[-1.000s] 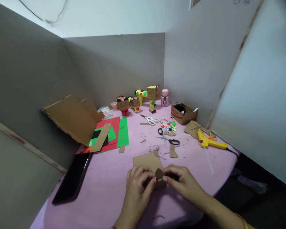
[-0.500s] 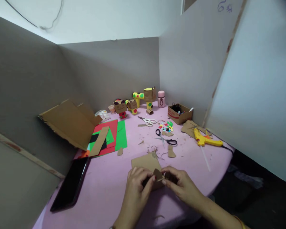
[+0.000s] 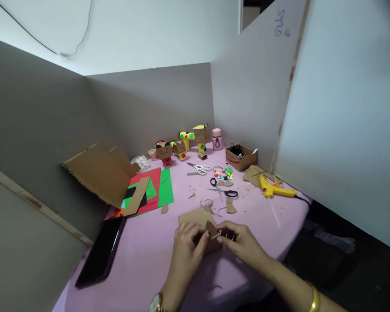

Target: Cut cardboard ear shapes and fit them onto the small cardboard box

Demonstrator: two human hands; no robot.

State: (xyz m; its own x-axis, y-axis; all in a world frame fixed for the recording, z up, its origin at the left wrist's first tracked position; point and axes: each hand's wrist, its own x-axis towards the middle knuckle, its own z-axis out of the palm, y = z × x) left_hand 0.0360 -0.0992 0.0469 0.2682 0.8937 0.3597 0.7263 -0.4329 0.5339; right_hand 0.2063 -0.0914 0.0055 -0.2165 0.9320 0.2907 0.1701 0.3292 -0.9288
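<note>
A small brown cardboard piece point(image 3: 211, 228) with a pointed top is pinched between the thumb and fingers of my left hand point(image 3: 189, 241). At its right edge, the thumb and fingertips of my right hand point(image 3: 239, 241) close on the same piece. Both hands are over a larger flat cardboard sheet point(image 3: 191, 215), which lies on the pink table point(image 3: 143, 268). Shavings and thin cardboard strips point(image 3: 211, 208) lie just beyond that sheet. Part of the small piece is hidden behind my fingers.
Black-handled scissors point(image 3: 224, 190) and white-handled scissors point(image 3: 201, 168) lie ahead. A yellow glue gun point(image 3: 276, 190) rests at the right beside a cardboard box point(image 3: 240, 160). Coloured paper point(image 3: 165, 190), leaning cardboard point(image 3: 97, 173) and a black tablet point(image 3: 102, 253) are left. Decorated cardboard figures point(image 3: 164, 151) stand behind.
The camera view has shifted slightly, bringing a watch and a gold bangle into sight. Both hands keep their pinch on the small cardboard piece, with only slight finger movement.
</note>
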